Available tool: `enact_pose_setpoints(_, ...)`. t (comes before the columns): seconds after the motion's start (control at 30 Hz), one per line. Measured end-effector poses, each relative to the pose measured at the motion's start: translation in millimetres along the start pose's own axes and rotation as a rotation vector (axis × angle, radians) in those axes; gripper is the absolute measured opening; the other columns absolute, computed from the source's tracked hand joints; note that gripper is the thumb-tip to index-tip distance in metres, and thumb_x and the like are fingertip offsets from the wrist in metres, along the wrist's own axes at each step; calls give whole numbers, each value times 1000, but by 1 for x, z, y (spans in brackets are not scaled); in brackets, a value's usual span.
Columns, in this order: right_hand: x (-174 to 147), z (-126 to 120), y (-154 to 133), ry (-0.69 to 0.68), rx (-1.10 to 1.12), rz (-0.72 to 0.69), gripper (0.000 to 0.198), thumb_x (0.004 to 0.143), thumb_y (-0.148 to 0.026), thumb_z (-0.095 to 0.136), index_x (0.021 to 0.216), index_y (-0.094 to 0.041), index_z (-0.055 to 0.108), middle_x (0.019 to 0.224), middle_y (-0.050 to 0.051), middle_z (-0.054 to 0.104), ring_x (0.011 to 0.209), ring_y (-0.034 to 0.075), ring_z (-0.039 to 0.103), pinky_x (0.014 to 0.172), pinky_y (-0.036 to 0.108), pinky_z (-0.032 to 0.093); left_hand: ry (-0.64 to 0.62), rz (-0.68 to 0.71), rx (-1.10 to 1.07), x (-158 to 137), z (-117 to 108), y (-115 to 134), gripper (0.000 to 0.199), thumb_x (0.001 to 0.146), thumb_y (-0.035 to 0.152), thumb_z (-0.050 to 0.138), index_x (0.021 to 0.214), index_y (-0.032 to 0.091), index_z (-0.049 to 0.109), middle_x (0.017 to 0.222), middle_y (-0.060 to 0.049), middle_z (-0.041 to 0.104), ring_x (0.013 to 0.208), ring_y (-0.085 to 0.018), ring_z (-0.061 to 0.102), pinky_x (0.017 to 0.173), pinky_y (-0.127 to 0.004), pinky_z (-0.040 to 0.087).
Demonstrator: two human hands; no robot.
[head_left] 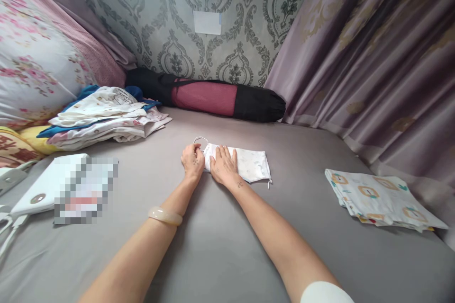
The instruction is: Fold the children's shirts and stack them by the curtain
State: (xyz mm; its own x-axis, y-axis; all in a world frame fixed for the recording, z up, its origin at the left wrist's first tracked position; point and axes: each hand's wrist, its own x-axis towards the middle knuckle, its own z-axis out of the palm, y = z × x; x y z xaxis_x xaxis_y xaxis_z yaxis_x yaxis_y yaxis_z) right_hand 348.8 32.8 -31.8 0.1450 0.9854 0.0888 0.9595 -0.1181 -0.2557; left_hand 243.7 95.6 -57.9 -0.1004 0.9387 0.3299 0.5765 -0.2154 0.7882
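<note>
A small white cloth piece with a faint print lies flat on the grey sheet, its long side running left to right. A thin cord loops out at its left end, and a short cord end hangs at its right corner. My left hand is closed at the cloth's left end, fingers curled by the cord; the exact grip is partly hidden. Flat on the cloth's left half rests my right hand, fingers stretched out and pressing lightly or just lying on it.
Folded clothes are stacked at left beside a floral pillow. A white power bank with cables lies nearer, next to a blurred phone-like object. A black-and-red long bag lies along the wall. Folded printed cloth sits at right.
</note>
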Motion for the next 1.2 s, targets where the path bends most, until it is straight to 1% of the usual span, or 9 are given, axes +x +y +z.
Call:
enact_pose_setpoints(0.23,4,-6,-9,-13,1,-17,55,100,-33,25,147,-6,36,156,17,33,146,27,23,118,50,5,20,-34,-72,2,2,-3,28,87,26,37,97,22,63,102,-9,68,101,-23,62,87,-40,49)
enact_pose_setpoints(0.37,13,-3,-20,-10,24,-94,55,101,-32,23,148,-7,34,157,15,31,147,24,21,119,49,5,48,-57,-153,6,2,-6,30,91,32,34,94,22,62,100,-7,70,100,-22,64,89,-37,50)
enact_pose_setpoints(0.47,18,1,-26,-67,36,-130,56,101,-35,23,149,-7,33,159,15,26,148,24,16,119,47,7,50,-85,-193,8,1,-8,33,93,35,31,92,23,61,99,-7,71,101,-20,65,90,-34,50)
enact_pose_setpoints(0.67,18,2,-28,-91,32,-122,55,101,-32,23,148,-6,34,159,14,25,148,24,15,119,45,9,34,-109,-215,9,0,-8,34,94,36,30,92,23,61,100,-6,71,101,-19,65,90,-34,50)
enact_pose_setpoints(0.8,17,-1,-28,-107,38,-121,54,101,-33,23,148,-9,36,160,13,25,149,23,15,119,45,9,6,-102,-203,8,-2,-4,37,94,36,28,93,23,62,103,-7,71,104,-20,64,94,-36,48)
enact_pose_setpoints(0.9,14,-4,-23,-98,63,-136,54,102,-35,21,148,-11,35,160,11,25,148,22,17,119,45,10,-60,-40,-171,6,-5,2,40,95,37,27,98,23,65,108,-8,70,108,-22,62,99,-40,44)
enact_pose_setpoints(1.0,7,-9,-12,-16,60,-131,54,102,-33,21,149,-9,35,159,13,28,148,23,19,119,46,9,-144,75,-81,1,-6,10,40,94,35,29,108,24,65,117,-7,69,116,-24,59,104,-45,38)
enact_pose_setpoints(1.1,-1,-15,4,46,24,-96,53,101,-30,24,147,-9,38,157,14,31,147,25,20,119,48,7,-244,230,67,-7,-5,17,38,92,31,34,116,25,63,127,-6,65,126,-25,53,107,-48,33)
enact_pose_setpoints(1.2,-6,-18,18,58,-11,-72,52,100,-29,26,145,-8,40,156,14,33,146,25,22,119,49,5,-359,401,213,-13,-3,20,40,90,25,37,123,26,60,135,-5,61,134,-24,45,111,-50,26)
